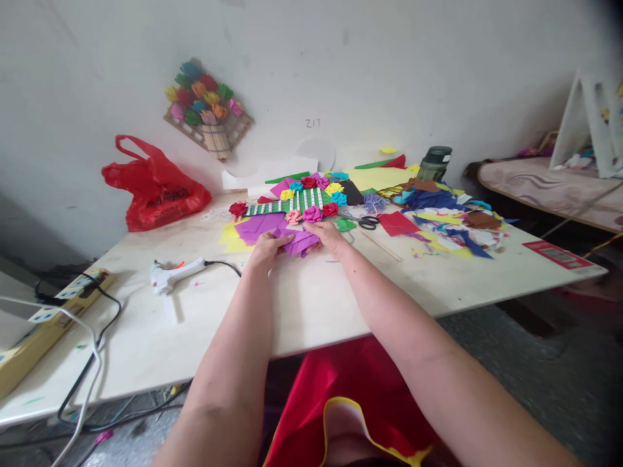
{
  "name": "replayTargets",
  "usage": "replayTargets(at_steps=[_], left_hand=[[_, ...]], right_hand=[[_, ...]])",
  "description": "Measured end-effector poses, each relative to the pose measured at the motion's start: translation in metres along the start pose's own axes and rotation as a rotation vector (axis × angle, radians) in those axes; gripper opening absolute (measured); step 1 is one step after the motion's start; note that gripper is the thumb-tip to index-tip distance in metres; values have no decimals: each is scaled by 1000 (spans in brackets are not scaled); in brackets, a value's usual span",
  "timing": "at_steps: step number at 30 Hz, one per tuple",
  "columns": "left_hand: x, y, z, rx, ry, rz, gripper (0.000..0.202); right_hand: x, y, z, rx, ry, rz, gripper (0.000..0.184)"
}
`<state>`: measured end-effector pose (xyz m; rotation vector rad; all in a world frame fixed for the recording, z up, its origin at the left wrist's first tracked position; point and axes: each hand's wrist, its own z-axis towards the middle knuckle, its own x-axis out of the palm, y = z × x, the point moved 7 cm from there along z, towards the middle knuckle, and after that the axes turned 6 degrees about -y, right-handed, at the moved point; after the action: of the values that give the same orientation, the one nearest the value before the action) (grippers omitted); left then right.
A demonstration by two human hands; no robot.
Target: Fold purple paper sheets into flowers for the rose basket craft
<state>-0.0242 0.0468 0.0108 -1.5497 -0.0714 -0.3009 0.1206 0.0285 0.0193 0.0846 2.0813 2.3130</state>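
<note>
My left hand (267, 248) and my right hand (329, 235) both pinch a folded piece of purple paper (299, 241) on the white table (311, 298). Their fingers are closed on its edges. Just behind the paper lies a green-and-white striped woven mat (292, 203) ringed with small paper roses (312, 213) in red, pink, blue and yellow. More purple sheets (257, 227) and a yellow sheet (231, 239) lie under and left of it.
A white glue gun (172, 274) with its cable lies at the left, beside a power strip (68, 293). A red plastic bag (153, 185) leans on the wall. Scissors (368, 222), a wooden stick (380, 244), paper scraps (448, 220) and a dark bottle (435, 163) are at the right.
</note>
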Motion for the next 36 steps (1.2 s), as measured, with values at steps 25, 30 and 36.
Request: replayTargets(at_steps=[25,30,36], left_hand=[[-5,0,2,-16,-87,-144,23],[-4,1,3,-29,-78,-172,20],[1,2,4,-10,-19,-190,23]], right_hand=[[5,9,-2,-97,162,16,38],[6,13,-3,-163,104,-24,33],[7,11,-2,-170,69,-60,29]])
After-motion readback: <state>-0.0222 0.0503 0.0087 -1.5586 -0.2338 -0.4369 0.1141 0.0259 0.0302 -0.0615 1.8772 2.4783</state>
